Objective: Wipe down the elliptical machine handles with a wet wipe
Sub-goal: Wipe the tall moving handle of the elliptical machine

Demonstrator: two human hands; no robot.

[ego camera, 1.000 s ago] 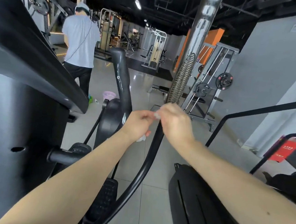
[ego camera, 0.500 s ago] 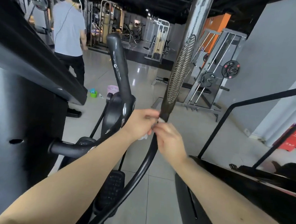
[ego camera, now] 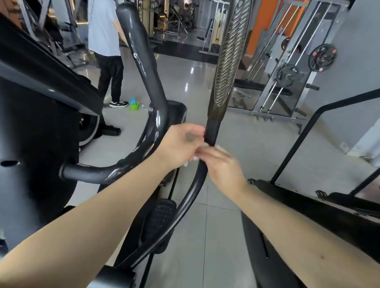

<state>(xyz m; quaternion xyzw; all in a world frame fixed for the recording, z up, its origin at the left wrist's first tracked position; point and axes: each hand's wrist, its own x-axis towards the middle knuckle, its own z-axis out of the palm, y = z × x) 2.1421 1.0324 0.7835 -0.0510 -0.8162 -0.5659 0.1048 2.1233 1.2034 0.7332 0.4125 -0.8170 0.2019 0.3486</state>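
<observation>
Grey tile floor (ego camera: 222,228), open right of handle (ego camera: 211,132). Left hand (ego camera: 179,145) and right hand (ego camera: 222,169) both pinch wipe (ego camera: 195,158) against it.

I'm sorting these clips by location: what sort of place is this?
A gym, probably a commercial one. An elliptical handle rises close in front, weight plates hang on a steel rack by the grey wall, and more strength machines stand along the far side.

Single head-worn wide-angle view; faces forward, tilted down; close on handle (ego camera: 211,133), gym floor (ego camera: 222,228) beyond.
</observation>
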